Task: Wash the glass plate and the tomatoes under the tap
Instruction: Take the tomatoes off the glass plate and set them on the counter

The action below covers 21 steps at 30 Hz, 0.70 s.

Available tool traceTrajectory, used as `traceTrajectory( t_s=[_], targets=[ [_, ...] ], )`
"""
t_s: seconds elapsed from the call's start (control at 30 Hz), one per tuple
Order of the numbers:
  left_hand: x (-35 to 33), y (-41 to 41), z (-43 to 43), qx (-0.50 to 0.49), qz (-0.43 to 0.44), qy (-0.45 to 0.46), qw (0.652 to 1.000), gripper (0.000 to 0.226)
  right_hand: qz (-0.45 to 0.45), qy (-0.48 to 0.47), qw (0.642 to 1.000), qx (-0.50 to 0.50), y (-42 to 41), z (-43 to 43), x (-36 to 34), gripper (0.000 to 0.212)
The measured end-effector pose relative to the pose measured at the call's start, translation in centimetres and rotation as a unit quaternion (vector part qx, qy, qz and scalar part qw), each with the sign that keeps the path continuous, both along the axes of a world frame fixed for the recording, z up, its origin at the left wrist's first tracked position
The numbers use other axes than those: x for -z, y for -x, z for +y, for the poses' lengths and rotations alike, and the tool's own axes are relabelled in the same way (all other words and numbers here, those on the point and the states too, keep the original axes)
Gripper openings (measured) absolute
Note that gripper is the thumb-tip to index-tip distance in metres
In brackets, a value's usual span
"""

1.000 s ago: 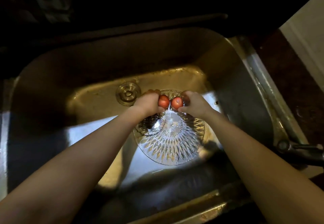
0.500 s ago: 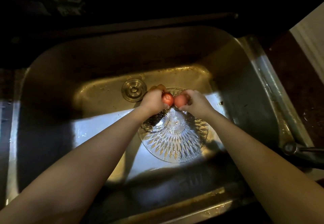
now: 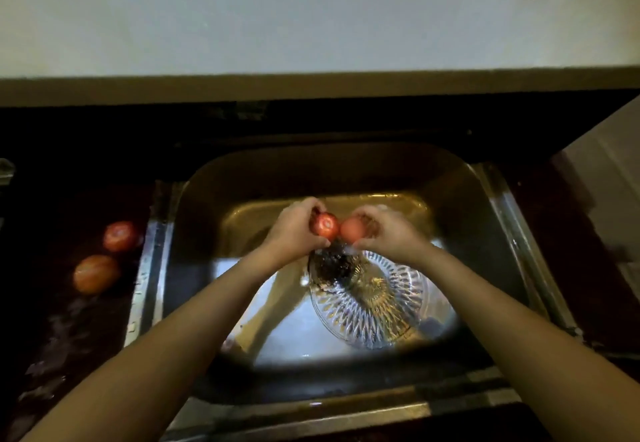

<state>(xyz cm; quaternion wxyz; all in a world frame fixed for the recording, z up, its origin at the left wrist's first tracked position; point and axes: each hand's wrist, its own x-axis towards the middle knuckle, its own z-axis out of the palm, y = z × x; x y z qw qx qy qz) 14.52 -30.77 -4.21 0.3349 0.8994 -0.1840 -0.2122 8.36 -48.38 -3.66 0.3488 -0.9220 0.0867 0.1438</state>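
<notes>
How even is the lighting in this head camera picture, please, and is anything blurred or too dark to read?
Head view: very uneven; a bright pool lights the glass plate and sink floor, with glare on the cut glass. Both hands and their tomatoes look slightly motion-blurred; the dim counter tomatoes are soft, the surroundings nearly black.

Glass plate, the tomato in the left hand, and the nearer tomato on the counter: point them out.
glass plate (image 3: 372,306), head view, on its cut-pattern face.
tomato in the left hand (image 3: 325,225), head view, on its exposed top.
nearer counter tomato (image 3: 96,273), head view, on its middle.
</notes>
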Motion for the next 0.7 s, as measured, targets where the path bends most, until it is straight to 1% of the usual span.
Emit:
traceTrajectory(
  t_s=[0.13, 0.3, 0.5, 0.7],
  targets=[
    [-3.7, 1.0, 4.1, -0.048, -0.007, 0.034, 0.998, 0.052, -0.023, 0.014, 0.998, -0.063, -1.0, 3.1, -3.8, 0.053],
    [-6.8, 2.3, 9.9, -0.101, -0.040, 0.024, 0.994, 0.052, -0.040, 0.025, 0.986, -0.163, -2.4, 8.0, -7.1, 0.056],
    [-8.8, 4.7, 16.8, -0.188, -0.061, 0.024, 0.980, 0.052, -0.057, 0.038, 0.961, -0.267, -3.9, 14.9, -8.8, 0.057],
    [-8.8, 6.8, 23.1, -0.296, -0.045, 0.019, 0.954, 0.051, -0.073, 0.029, 0.937, -0.340, -4.2, 21.9, -8.9, 0.055]
  ],
)
